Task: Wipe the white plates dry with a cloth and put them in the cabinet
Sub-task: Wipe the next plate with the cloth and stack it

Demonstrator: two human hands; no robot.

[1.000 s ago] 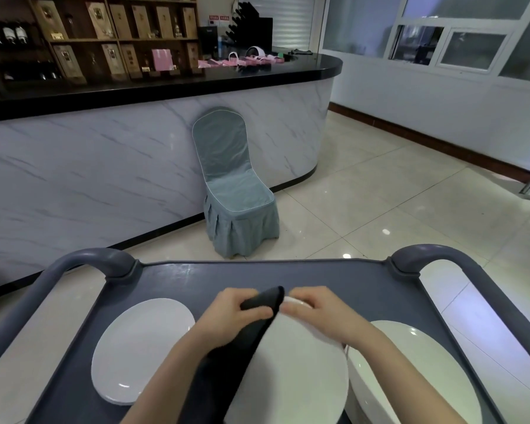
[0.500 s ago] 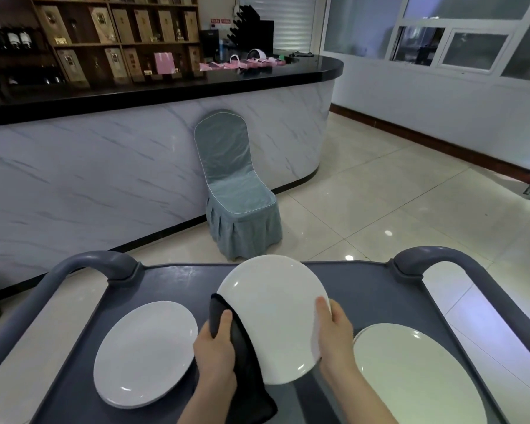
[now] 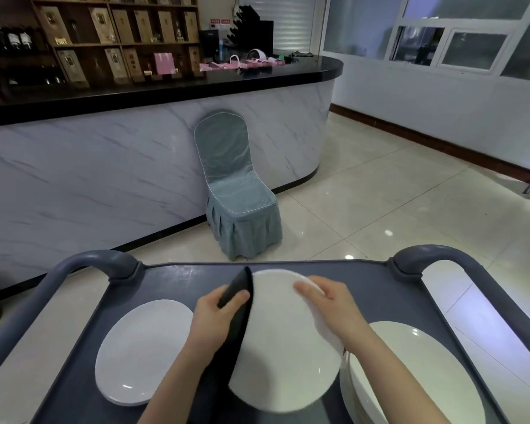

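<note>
Noted plate stack (image 3: 410, 381) near right, single plate (image 3: 141, 353) near left, on cart (image 3: 367, 286). Held white plate (image 3: 285, 350) tilted mid-cart: gripped far-right rim with right hand (image 3: 334, 307), clamped dark cloth (image 3: 236, 328) on left edge with left hand (image 3: 213, 316). Likely needed firm hold, full sweeps both faces.

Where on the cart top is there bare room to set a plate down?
Bare tray runs along the far edge between the left handle and right handle, widest beyond the right stack. Crowded: the near middle, where left hand, cloth, held plate and right hand sit between left plate and right stack.
</note>
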